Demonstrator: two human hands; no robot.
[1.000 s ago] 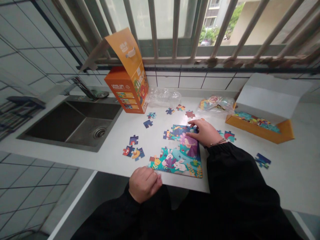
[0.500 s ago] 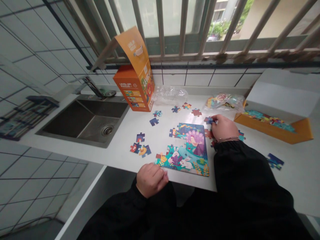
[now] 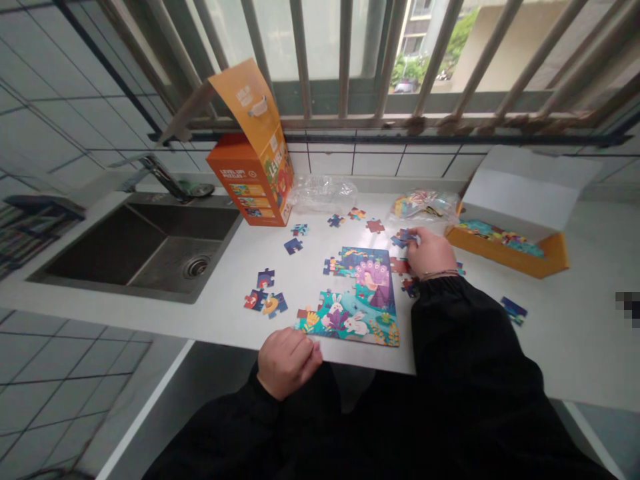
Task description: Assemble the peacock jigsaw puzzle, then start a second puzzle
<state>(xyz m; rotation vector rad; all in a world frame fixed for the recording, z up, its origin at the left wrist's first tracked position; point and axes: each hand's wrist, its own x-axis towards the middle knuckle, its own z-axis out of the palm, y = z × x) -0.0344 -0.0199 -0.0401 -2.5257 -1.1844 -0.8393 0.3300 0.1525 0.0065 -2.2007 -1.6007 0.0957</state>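
A partly assembled jigsaw puzzle (image 3: 350, 319) with rabbits and a pink peacock lies flat on the white counter. Right of its upper corner, my right hand (image 3: 433, 255) pinches the edge of a dark blue puzzle piece (image 3: 401, 238). Reddish-brown pieces (image 3: 399, 265) lie beside that hand, partly hidden by it. My left hand (image 3: 289, 362) rests curled at the counter's front edge, just below the puzzle's lower left corner; whether its closed fingers hold anything is hidden.
Loose pieces (image 3: 271, 305) lie left of the puzzle, with several more behind it. An orange puzzle box (image 3: 250, 180) stands near the sink (image 3: 200, 293). Plastic wrapping (image 3: 324, 194), a bag of pieces (image 3: 425, 205) and an open yellow box (image 3: 545, 265) line the back.
The view has swung slightly right, so everything sits further left in the picture. Both hands hold nearly the same places relative to the puzzle, the right still at the blue piece.
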